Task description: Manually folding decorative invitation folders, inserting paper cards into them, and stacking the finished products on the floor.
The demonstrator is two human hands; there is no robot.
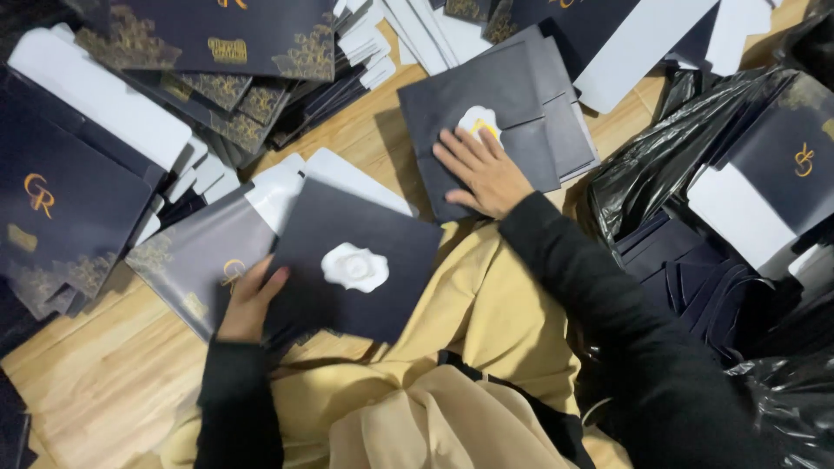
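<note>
My left hand (248, 304) grips the edge of a dark envelope (347, 260) at frame centre, thumb on top, fingers hidden beneath. My right hand (482, 169) lies flat, fingers spread, on the envelope stack (512, 104) at upper centre, half covering its white seal (479, 119). The black bag (660, 165) at right holds dark folded cartons, partly cut off.

A dark navy square envelope (352, 271) bearing a white wax-like seal is lying flat, slightly tilted, over the tan cloth of the lap. A stack of matching dark envelopes (495, 117), 1 white seal showing on top, is resting on the wooden floor beyond it.
</note>
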